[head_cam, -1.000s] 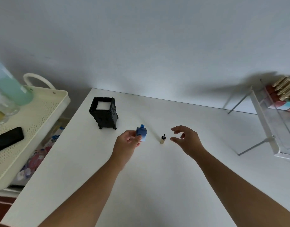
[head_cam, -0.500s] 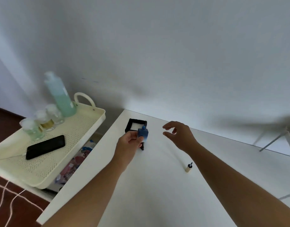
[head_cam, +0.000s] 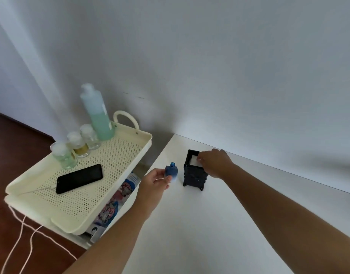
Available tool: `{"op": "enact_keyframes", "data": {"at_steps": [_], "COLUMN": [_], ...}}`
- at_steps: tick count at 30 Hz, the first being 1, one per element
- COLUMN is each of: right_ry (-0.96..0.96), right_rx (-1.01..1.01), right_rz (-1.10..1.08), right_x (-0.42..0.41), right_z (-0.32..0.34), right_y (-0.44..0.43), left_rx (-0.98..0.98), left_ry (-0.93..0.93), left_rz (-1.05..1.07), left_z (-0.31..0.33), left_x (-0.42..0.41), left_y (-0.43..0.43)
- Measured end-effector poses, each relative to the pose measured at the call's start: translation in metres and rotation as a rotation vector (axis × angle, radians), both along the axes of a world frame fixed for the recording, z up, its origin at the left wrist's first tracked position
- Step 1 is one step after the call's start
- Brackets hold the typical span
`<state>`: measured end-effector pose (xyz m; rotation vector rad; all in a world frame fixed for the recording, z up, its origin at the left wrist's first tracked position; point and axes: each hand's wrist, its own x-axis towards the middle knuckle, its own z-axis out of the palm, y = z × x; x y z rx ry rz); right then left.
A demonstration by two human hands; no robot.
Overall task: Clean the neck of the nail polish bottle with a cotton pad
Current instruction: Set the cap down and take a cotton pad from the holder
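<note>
On the white tabletop (head_cam: 209, 224), the left hand (head_cam: 153, 185) pinches the uncapped blue nail polish bottle (head_cam: 171, 172) upright, while the right hand (head_cam: 214, 162) pinches at a cotton pad (head_cam: 193, 160) in the black holder (head_cam: 193, 175); wiping the neck remains undone. Beside stands a cream cart (head_cam: 87, 214) before a grey wall (head_cam: 209, 66).

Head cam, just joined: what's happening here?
A person holds an uncapped blue nail polish bottle in the left hand just above the white table. The right hand is at the top of a black holder, fingertips on the white cotton pads inside. No pad is out yet, so the bottle's neck is not wiped.
</note>
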<state>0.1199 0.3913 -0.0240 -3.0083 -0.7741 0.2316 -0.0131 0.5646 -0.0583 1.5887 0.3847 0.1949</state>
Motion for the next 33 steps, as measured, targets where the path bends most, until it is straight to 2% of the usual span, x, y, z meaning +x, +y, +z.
{"op": "enact_keyframes", "data": {"at_steps": [5,11,16,23,27,33], "right_ry": [-0.028,0.131,0.077,0.149,0.091,-0.107], "right_rx": [-0.119,-0.088,-0.165,-0.103,-0.094,-0.085], "right_rz": [0.022,0.013,0.022,-0.016,0.018,0.052], "right_x": [0.012,0.021,0.023,0.026,0.021,0.013], "right_z": [0.001,0.013,0.012,0.013,0.011,0.004], "right_y": [0.009,0.015,0.022,0.019,0.019,0.018], "left_rx": [0.010,0.007,0.016,0.029,0.054,0.067], "left_ry": [0.017,0.016,0.025,0.029,0.039,0.043], "left_rz": [-0.037,-0.067,-0.076,-0.098,-0.113,-0.114], "left_z": [-0.008,-0.017,-0.022,-0.026,-0.028,-0.027], "left_x": [0.005,0.007,0.010,0.012,0.013,0.014], "left_y": [0.013,0.023,0.029,0.032,0.030,0.030]}}
